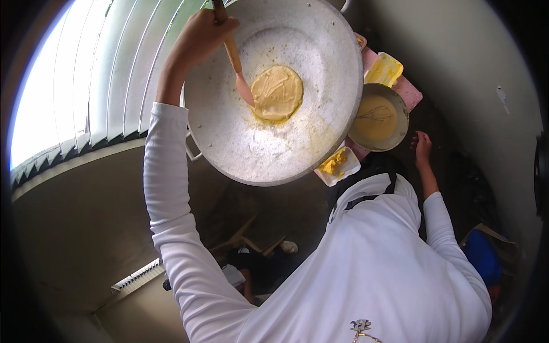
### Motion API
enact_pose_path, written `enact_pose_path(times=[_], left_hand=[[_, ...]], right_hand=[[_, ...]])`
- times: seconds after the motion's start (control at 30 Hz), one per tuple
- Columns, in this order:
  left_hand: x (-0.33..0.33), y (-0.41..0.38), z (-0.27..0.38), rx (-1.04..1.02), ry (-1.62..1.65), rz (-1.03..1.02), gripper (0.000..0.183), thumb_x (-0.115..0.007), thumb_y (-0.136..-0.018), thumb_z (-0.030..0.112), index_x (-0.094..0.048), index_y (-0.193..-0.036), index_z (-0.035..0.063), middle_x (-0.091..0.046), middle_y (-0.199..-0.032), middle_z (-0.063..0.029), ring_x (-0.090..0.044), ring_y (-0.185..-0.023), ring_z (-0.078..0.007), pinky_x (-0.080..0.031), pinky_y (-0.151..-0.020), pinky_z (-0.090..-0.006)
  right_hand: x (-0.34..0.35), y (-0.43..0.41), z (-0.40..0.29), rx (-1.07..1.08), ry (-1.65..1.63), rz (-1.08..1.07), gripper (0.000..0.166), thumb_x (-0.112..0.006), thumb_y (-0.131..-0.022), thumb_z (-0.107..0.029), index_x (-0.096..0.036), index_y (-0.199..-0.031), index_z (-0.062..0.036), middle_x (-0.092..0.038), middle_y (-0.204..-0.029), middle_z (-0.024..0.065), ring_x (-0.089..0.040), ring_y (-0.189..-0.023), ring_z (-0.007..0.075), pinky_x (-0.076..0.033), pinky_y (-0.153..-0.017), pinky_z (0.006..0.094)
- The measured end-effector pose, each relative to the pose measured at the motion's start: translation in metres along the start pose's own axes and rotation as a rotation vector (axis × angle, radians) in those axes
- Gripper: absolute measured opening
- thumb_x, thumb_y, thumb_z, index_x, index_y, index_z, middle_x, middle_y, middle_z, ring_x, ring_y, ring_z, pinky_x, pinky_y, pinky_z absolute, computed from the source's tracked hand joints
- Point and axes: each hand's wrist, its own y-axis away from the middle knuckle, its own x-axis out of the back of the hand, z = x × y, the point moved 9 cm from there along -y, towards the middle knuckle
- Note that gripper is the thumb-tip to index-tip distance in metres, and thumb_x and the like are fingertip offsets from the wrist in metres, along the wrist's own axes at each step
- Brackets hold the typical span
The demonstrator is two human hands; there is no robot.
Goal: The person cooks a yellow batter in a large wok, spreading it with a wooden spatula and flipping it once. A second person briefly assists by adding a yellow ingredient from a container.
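My left hand (201, 36) grips the wooden handle of a spatula (245, 91) with a pinkish blade. The blade's tip touches the left edge of a round of pale yellow batter (279, 92). That batter lies in the middle of a large, wide aluminium pan (274, 158), with a greasy yellow rim around its lower edge. My right hand (423, 146) hangs low at the right, fingers loosely curled and holding nothing visible. Nearest to it is a metal bowl (403, 128) of runny, tan batter (377, 128), in which a wire whisk (381, 113) rests.
A white tub (352, 165) holds yellow margarine-like fat (333, 162). A yellow-smeared container (384, 69) lies on a pink surface (409, 92) beyond the bowl. Louvred window panes (116, 73) run along the left, and a wall (463, 55) stands right. Another person (240, 261) is partly visible below.
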Motion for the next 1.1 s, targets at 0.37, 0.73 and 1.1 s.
enact_pose_path(times=[0.37,0.73,1.1], left_hand=[[-0.019,-0.031,0.018,-0.015,-0.03,-0.018,0.037,-0.069,-0.085,0.034,-0.07,-0.078,-0.0021,-0.061,-0.063,-0.0115,-0.06,-0.054,-0.0196,-0.048,-0.058,-0.0362],[-0.002,-0.038,0.066,-0.137,0.002,-0.042,0.033,-0.065,-0.084,0.029,-0.063,-0.072,-0.0019,-0.057,-0.059,-0.0106,-0.055,-0.055,-0.0178,-0.043,-0.054,-0.0374],[0.086,0.044,0.061,-0.126,0.214,0.088,0.03,-0.058,-0.095,0.028,-0.07,-0.092,0.0007,-0.06,-0.063,-0.0039,-0.052,-0.053,-0.0067,-0.039,-0.049,-0.024]], right_hand=[[0.019,-0.001,0.016,0.016,-0.048,0.028,0.023,-0.052,-0.101,-0.025,-0.065,-0.106,-0.0061,-0.061,-0.08,0.0031,-0.058,-0.062,0.0117,-0.049,-0.053,0.0276],[0.014,-0.003,-0.001,-0.004,-0.017,0.017,0.023,-0.052,-0.101,-0.025,-0.065,-0.107,-0.0074,-0.061,-0.081,0.0032,-0.058,-0.063,0.0117,-0.049,-0.053,0.0285],[0.01,-0.008,-0.003,0.006,-0.007,-0.002,0.024,-0.053,-0.1,-0.027,-0.065,-0.107,-0.0074,-0.061,-0.079,0.0033,-0.058,-0.061,0.0123,-0.049,-0.052,0.0287]])
